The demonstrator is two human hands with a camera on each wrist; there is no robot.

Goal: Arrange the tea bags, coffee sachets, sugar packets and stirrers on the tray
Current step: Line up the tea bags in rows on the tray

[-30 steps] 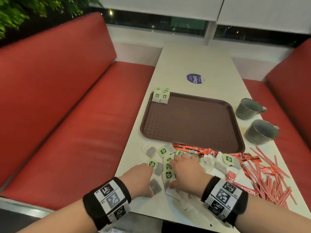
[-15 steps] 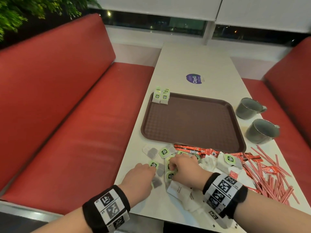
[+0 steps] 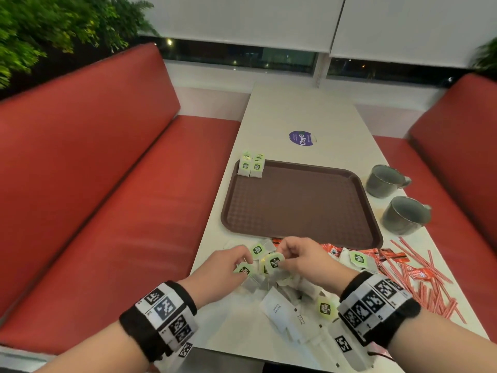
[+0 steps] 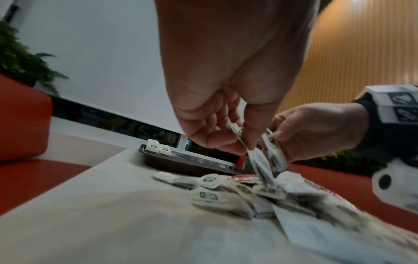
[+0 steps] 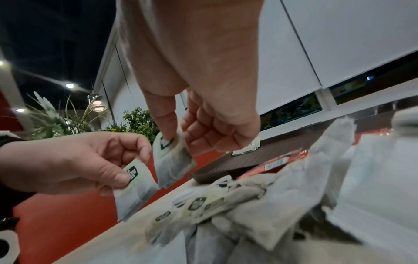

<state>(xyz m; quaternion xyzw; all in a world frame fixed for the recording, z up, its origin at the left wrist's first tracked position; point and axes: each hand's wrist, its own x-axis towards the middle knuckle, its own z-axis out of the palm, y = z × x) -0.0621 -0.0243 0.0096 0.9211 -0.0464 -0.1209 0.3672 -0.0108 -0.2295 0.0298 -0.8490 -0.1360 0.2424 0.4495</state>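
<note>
Left hand (image 4: 221, 100) pinches tea bag (image 4: 260, 166) above pile; right hand (image 4: 316, 128) alongside.

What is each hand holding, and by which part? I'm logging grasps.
Each pinches one tea bag by its green-tagged top: left hand on tea bag, right hand on another tea bag.

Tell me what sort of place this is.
Probably a café or fast-food restaurant booth: red padded bench seats flank a narrow white table holding a brown plastic serving tray and loose red-striped stirrers.
</note>
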